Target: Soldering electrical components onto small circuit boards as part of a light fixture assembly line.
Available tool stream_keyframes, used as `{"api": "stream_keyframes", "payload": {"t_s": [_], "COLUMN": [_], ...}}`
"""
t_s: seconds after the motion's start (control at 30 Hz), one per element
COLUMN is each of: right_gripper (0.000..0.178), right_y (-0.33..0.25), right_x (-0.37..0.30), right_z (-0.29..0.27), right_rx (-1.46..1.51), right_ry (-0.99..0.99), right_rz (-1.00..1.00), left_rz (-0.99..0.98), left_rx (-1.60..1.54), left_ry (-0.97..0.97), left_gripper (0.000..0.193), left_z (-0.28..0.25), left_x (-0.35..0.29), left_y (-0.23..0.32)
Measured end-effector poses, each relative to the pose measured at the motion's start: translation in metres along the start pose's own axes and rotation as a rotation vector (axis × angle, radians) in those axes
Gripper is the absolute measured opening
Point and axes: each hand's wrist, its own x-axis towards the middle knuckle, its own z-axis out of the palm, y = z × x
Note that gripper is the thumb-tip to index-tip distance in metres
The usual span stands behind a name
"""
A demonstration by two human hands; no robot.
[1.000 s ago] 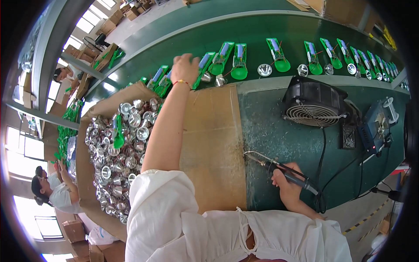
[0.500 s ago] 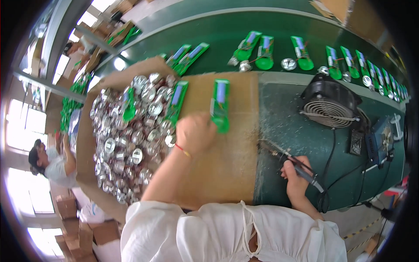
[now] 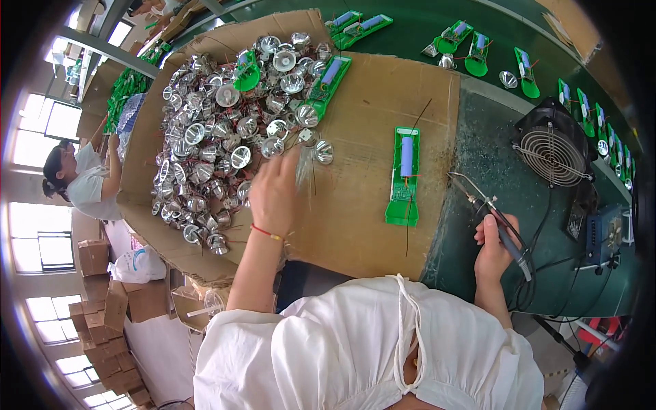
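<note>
My right hand [image 3: 495, 254] is wrapped around a soldering iron [image 3: 507, 236] with a thin metal tube alongside its tip, pointing up and left. Stretched out over the edge of the reflector pile, my left hand [image 3: 272, 197] has its fingertips close to a shiny lamp reflector [image 3: 272, 147]. Whether they touch it I cannot tell. On the brown cardboard sheet [image 3: 348, 225] lies a green flashlight housing [image 3: 402, 213] with a purple battery cell [image 3: 407, 157], a small circuit board and loose thin wires. Two reflectors sit just right of my left fingertips.
A cardboard box [image 3: 147, 205] holds many reflectors, with a green housing [image 3: 247, 75] on top. More housings line the far bench. At right are a black fan [image 3: 552, 154], a blue soldering unit [image 3: 593, 236] and cables. Another person [image 3: 92, 178] works at far left.
My left hand has left the green housing and reached to the reflector pile. The view has shifted, and the housing now lies uncovered. The iron stays in my right hand.
</note>
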Motion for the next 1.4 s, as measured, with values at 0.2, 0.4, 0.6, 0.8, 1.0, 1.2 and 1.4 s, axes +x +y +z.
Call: {"api": "stream_keyframes", "payload": {"t_s": [0.2, 0.4, 0.6, 0.8, 1.0, 1.2, 1.4], "right_gripper": [0.017, 0.018, 0.018, 0.018, 0.017, 0.016, 0.015], "right_y": [-0.013, -0.021, -0.016, -0.012, -0.009, -0.008, -0.014], "right_x": [-0.017, -0.037, -0.038, -0.038, -0.036, -0.034, -0.037], "right_z": [0.003, -0.001, 0.006, 0.011, 0.017, 0.017, 0.019], "right_rx": [-0.013, -0.011, -0.117, -0.118, -0.104, -0.145, -0.063], "right_ry": [-0.054, -0.132, -0.285, -0.258, -0.248, -0.269, -0.212], "right_rz": [-0.02, 0.023, -0.113, -0.154, -0.151, -0.157, -0.091], "left_rz": [0.243, 0.265, -0.223, -0.338, -0.242, -0.297, -0.283], "left_rx": [-0.132, -0.615, -1.023, -0.999, -0.982, -0.997, -0.98], "left_ry": [-0.089, -0.182, -0.429, -0.412, -0.267, -0.299, -0.283], "left_gripper": [0.021, 0.008, 0.014, 0.016, 0.017, 0.016, 0.016], "left_z": [0.032, 0.01, 0.011, 0.025, 0.033, 0.031, 0.032], "left_x": [0.009, -0.003, -0.026, -0.024, -0.023, -0.021, -0.018], "left_y": [0.021, 0.061, 0.096, 0.098, 0.101, 0.103, 0.102]}}
